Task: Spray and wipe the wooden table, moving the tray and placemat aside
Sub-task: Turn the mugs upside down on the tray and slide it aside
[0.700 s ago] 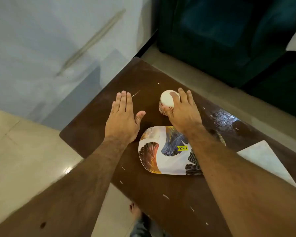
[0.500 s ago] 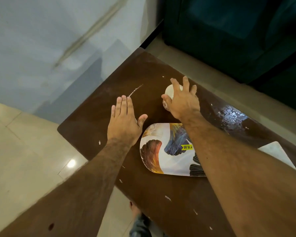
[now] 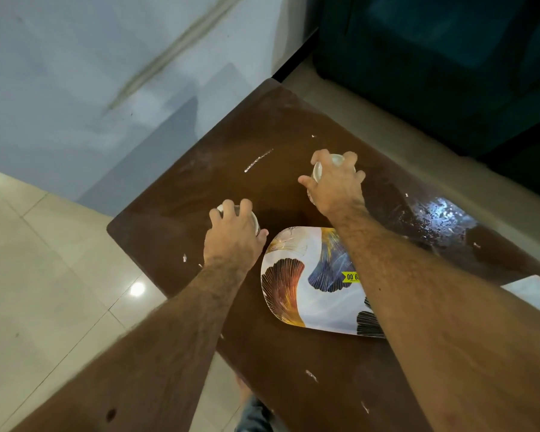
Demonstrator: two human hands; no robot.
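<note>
A dark wooden table (image 3: 262,126) fills the middle of the view, with white flecks and a white streak (image 3: 258,160) on it. A white tray (image 3: 306,294) with fan-leaf prints and a yellow price sticker lies under my right forearm. My right hand (image 3: 335,188) grips a small white cup (image 3: 328,162) from above, beyond the tray. My left hand (image 3: 234,235) curls over a second white cup (image 3: 253,218) left of the tray. A pale placemat (image 3: 530,288) shows at the right edge.
A wet, shiny patch (image 3: 443,216) covers the table's right part. A dark teal sofa (image 3: 449,57) stands beyond the table. A pale wall (image 3: 91,73) lies left, and beige floor tiles (image 3: 44,275) run along the table's near-left edge.
My left hand was flat and open over the table; now its fingers curl round a second cup. My right hand has closed further over its cup. The view shifted slightly.
</note>
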